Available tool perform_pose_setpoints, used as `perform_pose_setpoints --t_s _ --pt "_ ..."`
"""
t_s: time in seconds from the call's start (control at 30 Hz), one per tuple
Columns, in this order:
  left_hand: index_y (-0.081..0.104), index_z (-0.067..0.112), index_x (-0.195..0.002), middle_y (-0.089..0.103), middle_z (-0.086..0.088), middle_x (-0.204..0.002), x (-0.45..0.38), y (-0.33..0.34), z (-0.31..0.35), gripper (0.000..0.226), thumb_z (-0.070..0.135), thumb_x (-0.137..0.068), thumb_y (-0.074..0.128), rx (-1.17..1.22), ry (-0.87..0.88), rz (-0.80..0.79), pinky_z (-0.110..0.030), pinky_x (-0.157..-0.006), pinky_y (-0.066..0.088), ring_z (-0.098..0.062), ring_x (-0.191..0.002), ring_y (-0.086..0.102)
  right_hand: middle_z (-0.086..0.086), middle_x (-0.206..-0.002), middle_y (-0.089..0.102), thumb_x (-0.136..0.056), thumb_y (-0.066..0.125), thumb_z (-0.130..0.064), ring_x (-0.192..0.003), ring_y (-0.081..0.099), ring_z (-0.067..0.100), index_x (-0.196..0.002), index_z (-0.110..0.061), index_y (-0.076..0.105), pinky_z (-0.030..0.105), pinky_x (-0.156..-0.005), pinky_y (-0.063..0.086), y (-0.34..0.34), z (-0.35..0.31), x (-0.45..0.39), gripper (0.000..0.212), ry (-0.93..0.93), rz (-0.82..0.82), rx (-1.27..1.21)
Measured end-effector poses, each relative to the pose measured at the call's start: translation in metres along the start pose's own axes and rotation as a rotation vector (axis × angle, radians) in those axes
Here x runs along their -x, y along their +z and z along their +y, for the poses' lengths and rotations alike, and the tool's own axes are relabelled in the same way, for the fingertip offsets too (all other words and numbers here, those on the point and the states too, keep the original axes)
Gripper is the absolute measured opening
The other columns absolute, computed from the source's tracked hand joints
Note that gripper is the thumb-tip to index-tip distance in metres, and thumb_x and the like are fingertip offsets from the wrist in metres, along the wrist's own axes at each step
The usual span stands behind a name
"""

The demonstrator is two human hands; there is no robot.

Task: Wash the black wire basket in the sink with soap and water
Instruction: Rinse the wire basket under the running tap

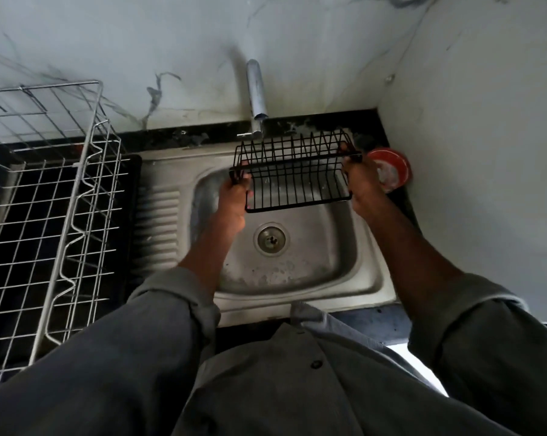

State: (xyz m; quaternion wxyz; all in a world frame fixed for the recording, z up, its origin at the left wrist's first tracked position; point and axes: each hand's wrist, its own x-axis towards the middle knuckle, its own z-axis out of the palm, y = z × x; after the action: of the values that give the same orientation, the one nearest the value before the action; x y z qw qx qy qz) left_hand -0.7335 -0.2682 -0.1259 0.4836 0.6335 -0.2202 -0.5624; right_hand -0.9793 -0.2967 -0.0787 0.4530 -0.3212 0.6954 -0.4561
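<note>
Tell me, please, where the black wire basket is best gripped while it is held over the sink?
Probably by its two short ends, one hand from each side, as the left hand and right hand do now. The black wire basket is long and open-wired; end frames give fingers solid bars, leaving the middle free.

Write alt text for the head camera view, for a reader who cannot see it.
A person's left hand and right hand grip the ends of a black wire basket, holding it above a steel sink below the tap. A silver wire rack stands to the left; a red tub sits to the right.
</note>
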Motion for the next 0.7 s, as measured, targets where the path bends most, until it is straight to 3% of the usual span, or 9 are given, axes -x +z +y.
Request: perform_pose_setpoints --t_s 0.07,0.17,0.23,0.3,0.33,0.4,0.47,0.6,0.7 --pt "0.066 0.024 -0.099 0.063 0.008 -0.083 -0.002 0.011 -0.001 0.008 0.017 -0.099 0.067 0.013 -0.007 -0.021 -0.028 -0.052 0.034 -0.007 -0.063 0.054 -0.007 -0.093 0.072 -0.095 0.056 -0.016 -0.084 0.066 0.010 -0.119 -0.016 0.071 0.027 -0.075 0.052 -0.010 -0.002 -0.001 0.028 -0.016 0.032 0.006" --pt "0.064 0.024 -0.091 0.058 0.003 -0.075 -0.003 0.025 0.003 0.013 0.012 -0.095 0.067 0.004 -0.036 -0.062 -0.029 -0.053 0.037 -0.009 -0.057 0.051 -0.014 -0.081 0.064 -0.097 0.054 -0.013 -0.063 0.058 -0.007 -0.122 -0.015 0.070 0.011 -0.059 0.044 -0.019 -0.010 0.000 0.030 -0.069 0.061 0.033" --pt "0.067 0.023 -0.092 0.063 0.001 -0.081 -0.010 0.033 0.005 0.008 0.015 -0.091 0.070 0.023 -0.052 -0.035 -0.031 -0.066 0.050 -0.013 -0.072 0.059 -0.010 -0.088 0.062 -0.095 0.057 -0.013 -0.059 0.054 -0.014 -0.129 -0.006 0.066 0.003 -0.057 0.037 -0.024 -0.015 -0.001 0.036 -0.136 0.093 0.070" --pt "0.068 0.023 -0.093 0.066 0.003 -0.087 -0.020 0.038 0.007 0.005 0.019 -0.097 0.068 0.002 -0.104 -0.013 -0.035 -0.082 0.054 -0.016 -0.082 0.060 -0.003 -0.106 0.064 -0.097 0.061 -0.011 -0.084 0.059 -0.009 -0.131 -0.005 0.064 -0.003 -0.061 0.036 -0.028 -0.025 0.005 0.035 -0.190 0.120 0.153" --pt "0.066 0.024 -0.093 0.066 0.004 -0.088 -0.019 0.039 0.012 0.010 0.022 -0.102 0.064 -0.011 -0.125 -0.032 -0.035 -0.079 0.052 -0.015 -0.080 0.059 -0.003 -0.109 0.065 -0.096 0.064 -0.014 -0.094 0.060 0.000 -0.129 -0.008 0.066 -0.004 -0.061 0.035 -0.028 -0.029 0.008 0.034 -0.207 0.140 0.206" --pt "0.064 0.025 -0.091 0.067 0.006 -0.088 -0.019 0.039 0.018 0.017 0.027 -0.107 0.057 -0.039 -0.148 -0.070 -0.032 -0.070 0.046 -0.012 -0.074 0.058 -0.004 -0.104 0.069 -0.092 0.069 -0.021 -0.095 0.063 0.007 -0.123 -0.014 0.070 0.001 -0.063 0.040 -0.025 -0.035 0.014 0.032 -0.215 0.180 0.279" --pt "0.062 0.022 -0.092 0.065 0.004 -0.085 -0.019 0.035 0.024 0.015 0.021 -0.106 0.056 -0.066 -0.162 -0.071 -0.030 -0.063 0.043 -0.014 -0.071 0.060 -0.004 -0.100 0.071 -0.087 0.071 -0.019 -0.091 0.065 0.008 -0.118 -0.015 0.072 0.016 -0.078 0.050 -0.017 -0.040 0.018 0.031 -0.238 0.218 0.267" --pt "0.059 0.015 -0.110 0.063 -0.005 -0.082 -0.015 0.022 0.026 0.018 0.000 -0.101 0.055 -0.014 -0.135 -0.027 -0.028 -0.055 0.050 -0.017 -0.068 0.063 0.001 -0.124 0.063 -0.087 0.062 -0.013 -0.106 0.061 0.013 -0.117 -0.015 0.066 0.016 -0.082 0.038 -0.001 -0.051 0.034 0.031 -0.320 0.251 0.395" --pt "0.064 0.013 -0.110 0.068 -0.007 -0.099 -0.008 0.011 0.023 0.028 -0.009 -0.100 0.048 0.044 -0.130 -0.014 -0.038 -0.079 0.062 -0.016 -0.084 0.066 0.007 -0.132 0.052 -0.078 0.065 -0.003 -0.116 0.057 0.021 -0.114 -0.013 0.065 0.022 -0.096 0.042 0.003 -0.049 0.042 0.038 -0.475 0.165 0.463"
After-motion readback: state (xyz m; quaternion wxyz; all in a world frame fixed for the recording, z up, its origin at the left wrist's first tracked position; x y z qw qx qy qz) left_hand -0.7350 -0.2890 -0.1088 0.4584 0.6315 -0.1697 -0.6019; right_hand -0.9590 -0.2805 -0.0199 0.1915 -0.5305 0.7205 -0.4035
